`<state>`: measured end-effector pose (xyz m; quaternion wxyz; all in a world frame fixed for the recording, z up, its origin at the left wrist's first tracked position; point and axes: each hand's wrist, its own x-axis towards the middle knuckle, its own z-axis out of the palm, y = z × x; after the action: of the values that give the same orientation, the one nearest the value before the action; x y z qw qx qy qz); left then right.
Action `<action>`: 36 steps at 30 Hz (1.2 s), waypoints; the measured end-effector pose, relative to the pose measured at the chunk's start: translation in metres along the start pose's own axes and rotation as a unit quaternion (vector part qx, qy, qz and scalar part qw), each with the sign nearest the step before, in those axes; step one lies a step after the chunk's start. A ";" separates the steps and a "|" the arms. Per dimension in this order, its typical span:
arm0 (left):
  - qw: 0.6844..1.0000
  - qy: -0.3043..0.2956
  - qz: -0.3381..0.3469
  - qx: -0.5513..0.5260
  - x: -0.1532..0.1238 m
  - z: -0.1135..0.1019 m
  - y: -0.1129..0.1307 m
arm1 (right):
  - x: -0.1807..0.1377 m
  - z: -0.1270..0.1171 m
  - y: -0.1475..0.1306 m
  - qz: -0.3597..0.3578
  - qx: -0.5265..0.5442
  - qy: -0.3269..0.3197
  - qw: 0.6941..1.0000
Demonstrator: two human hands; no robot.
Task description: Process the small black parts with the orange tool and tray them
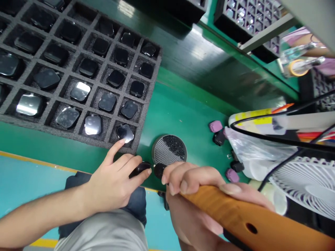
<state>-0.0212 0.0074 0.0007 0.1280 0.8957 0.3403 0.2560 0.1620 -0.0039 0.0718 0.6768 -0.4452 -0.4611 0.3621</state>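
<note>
My left hand [115, 181] pinches a small black glossy part [140, 168] between thumb and fingers, while its index finger stretches out to the nearest cell of the dark foam tray [81, 75], touching a shiny watch-like part [125, 132] there. My right hand [193, 184] is wrapped round a thick orange tool handle [235, 216] whose black tip [158, 169] sits right beside the pinched part. A round perforated metal dish [169, 150] with tiny dark specks lies on the green bench [183, 111] just behind both hands.
The foam tray holds several glossy black and silver parts in its cells. Small purple and black pieces [216, 126] lie right of the dish. A plastic bag [251, 150], cables, a white fan [309, 181] and black grid crates [251, 17] crowd the right side.
</note>
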 end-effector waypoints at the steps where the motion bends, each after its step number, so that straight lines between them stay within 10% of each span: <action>1: 1.000 -0.001 0.000 0.001 0.000 0.000 0.000 | 0.000 0.001 0.001 -0.006 0.000 0.000 1.000; 11: 1.000 0.005 -0.003 -0.001 -0.001 0.000 -0.001 | 0.000 -0.015 0.010 -0.004 0.002 -0.116 0.993; 22: 0.999 -0.044 0.009 0.030 0.002 -0.004 0.002 | 0.018 -0.025 0.005 0.006 0.037 0.014 0.999; 36: 1.000 -0.027 0.000 0.008 0.001 -0.003 0.002 | 0.025 -0.029 0.013 0.010 0.044 -0.047 0.998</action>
<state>-0.0210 0.0065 0.0048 0.1300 0.9034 0.3388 0.2286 0.1964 0.0147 0.0623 0.6696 -0.4022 -0.4719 0.4089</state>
